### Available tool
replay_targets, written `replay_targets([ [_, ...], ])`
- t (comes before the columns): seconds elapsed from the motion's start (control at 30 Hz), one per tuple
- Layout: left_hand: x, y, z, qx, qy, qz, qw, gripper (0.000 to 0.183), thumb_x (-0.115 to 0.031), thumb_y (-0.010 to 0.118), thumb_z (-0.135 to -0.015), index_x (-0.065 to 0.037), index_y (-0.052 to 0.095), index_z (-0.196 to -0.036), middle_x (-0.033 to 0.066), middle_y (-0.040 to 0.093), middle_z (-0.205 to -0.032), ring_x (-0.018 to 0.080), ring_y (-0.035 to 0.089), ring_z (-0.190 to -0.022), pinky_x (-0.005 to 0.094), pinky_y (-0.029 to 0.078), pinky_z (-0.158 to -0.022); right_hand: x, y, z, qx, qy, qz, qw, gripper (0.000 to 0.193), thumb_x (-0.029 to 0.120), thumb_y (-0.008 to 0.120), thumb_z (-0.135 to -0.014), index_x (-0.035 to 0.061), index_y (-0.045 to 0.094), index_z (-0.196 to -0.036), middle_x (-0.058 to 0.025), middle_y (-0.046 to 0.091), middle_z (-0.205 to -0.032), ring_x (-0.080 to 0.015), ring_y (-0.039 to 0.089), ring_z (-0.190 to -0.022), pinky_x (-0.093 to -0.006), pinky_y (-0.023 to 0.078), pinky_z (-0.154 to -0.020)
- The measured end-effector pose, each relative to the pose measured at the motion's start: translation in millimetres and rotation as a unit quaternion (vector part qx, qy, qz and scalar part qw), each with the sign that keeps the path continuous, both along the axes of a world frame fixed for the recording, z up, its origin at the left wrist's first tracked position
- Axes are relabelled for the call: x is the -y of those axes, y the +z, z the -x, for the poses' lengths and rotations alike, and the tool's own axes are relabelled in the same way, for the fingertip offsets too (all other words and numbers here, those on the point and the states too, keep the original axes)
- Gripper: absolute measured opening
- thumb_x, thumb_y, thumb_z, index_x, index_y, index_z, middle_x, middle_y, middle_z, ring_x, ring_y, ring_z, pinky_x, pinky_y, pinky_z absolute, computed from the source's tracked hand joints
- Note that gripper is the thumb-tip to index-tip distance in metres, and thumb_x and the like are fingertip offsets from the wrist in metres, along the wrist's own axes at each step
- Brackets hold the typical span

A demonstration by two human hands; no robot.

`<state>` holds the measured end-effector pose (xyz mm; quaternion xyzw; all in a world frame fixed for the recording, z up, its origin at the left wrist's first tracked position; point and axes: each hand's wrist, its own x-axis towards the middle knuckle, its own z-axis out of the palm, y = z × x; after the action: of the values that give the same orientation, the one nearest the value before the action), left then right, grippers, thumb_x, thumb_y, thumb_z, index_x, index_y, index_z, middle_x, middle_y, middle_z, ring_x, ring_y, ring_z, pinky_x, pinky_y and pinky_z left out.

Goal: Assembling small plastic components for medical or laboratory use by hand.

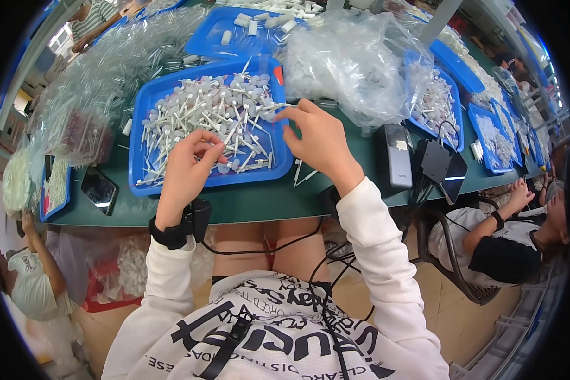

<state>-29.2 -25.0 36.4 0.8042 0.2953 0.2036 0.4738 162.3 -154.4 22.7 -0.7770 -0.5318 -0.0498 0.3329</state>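
A blue tray (133,166) in front of me holds a heap of small white plastic sticks with translucent round discs (193,111). My left hand (193,159) is over the tray's near side, fingers curled inward close to the parts. Whatever lies between its fingertips is too small to make out. Over the tray's right rim, my right hand (320,139) is bent, with a visible gap between thumb and index finger. Its fingertips are beside several white sticks and a disc at the edge of the heap. A few loose sticks (304,178) lie on the green table just below that hand.
Behind are another blue tray (199,41) with white cylinders and a clear plastic bag (351,63). Clear tubes (88,76) pile up at left, near a phone (99,190). A grey-and-black device (396,158) and cables stand right. Other people sit at both sides.
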Motion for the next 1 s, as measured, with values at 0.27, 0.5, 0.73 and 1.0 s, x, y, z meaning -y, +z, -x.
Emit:
replay_targets([
  [0.27, -4.0, -5.6, -9.4, 0.035, -0.023, 0.045, 0.998, 0.013, -0.007, 0.057, -0.085, 0.000, 0.059, -0.096, 0.0070, 0.068, -0.075, 0.0045, 0.052, -0.062, 0.0192, 0.038, -0.055, -16.4, -22.7, 24.2, 0.071, 0.189, 0.057, 0.978, 0.012, 0.010, 0.065, -0.073, 0.0167, 0.068, -0.083, -0.0024, 0.054, -0.077, -0.0220, 0.059, -0.072, -0.0339, 0.047, -0.060],
  [0.5, -5.1, 0.1, -2.2, 0.050, -0.020, 0.108, 0.993, 0.019, -0.003, 0.054, -0.085, 0.001, 0.058, -0.103, 0.0088, 0.069, -0.085, 0.0061, 0.055, -0.071, 0.0202, 0.044, -0.064, -12.8, -15.3, 19.1, 0.017, 0.165, 0.071, 0.984, 0.003, 0.011, 0.065, -0.074, 0.0130, 0.064, -0.076, -0.0037, 0.054, -0.077, -0.0234, 0.059, -0.075, -0.0352, 0.047, -0.061],
  [0.73, -8.1, -3.3, -3.3, 0.043, -0.030, 0.112, 0.992, 0.019, -0.004, 0.058, -0.082, 0.003, 0.059, -0.100, 0.0103, 0.069, -0.081, 0.0078, 0.057, -0.065, 0.0213, 0.046, -0.060, -9.5, -10.5, -10.3, -0.113, 0.128, -0.030, 0.985, 0.016, 0.006, 0.062, -0.074, 0.0081, 0.067, -0.089, -0.0076, 0.058, -0.075, -0.0213, 0.058, -0.068, -0.0302, 0.046, -0.062],
  [1.0, -1.1, -0.3, -11.4, 0.049, -0.064, 0.130, 0.988, 0.015, -0.008, 0.062, -0.082, 0.002, 0.061, -0.094, 0.0107, 0.069, -0.078, 0.0093, 0.059, -0.065, 0.0211, 0.045, -0.058, -4.2, 5.3, 3.9, -0.487, 0.216, -0.048, 0.845, 0.018, 0.006, 0.064, -0.080, -0.0006, 0.065, -0.096, -0.0045, 0.063, -0.082, -0.0086, 0.059, -0.073, -0.0231, 0.046, -0.064],
])
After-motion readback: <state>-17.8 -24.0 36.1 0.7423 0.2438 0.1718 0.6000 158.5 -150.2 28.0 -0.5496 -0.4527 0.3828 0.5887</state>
